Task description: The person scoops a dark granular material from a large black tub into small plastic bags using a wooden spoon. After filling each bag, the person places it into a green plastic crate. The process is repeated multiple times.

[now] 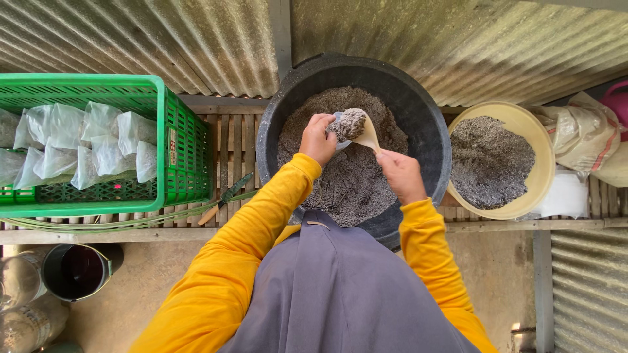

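A large black tub [432, 131] holds grey-brown soil mix [350, 186] and stands on a slatted wooden bench. Over its middle, my left hand [318, 138] grips a small clear bag [338, 133] whose mouth is heaped with the mix. My right hand [401, 175] holds a pale scoop [368, 136], its tip resting against the bag's mound. Both arms wear yellow sleeves.
A green plastic crate [171, 140] with several filled clear bags [98, 147] sits at left. A knife [226, 198] lies on the slats beside it. A cream bowl [536, 183] of the same mix and sacks [585, 134] sit at right. A dark bucket [78, 269] stands below.
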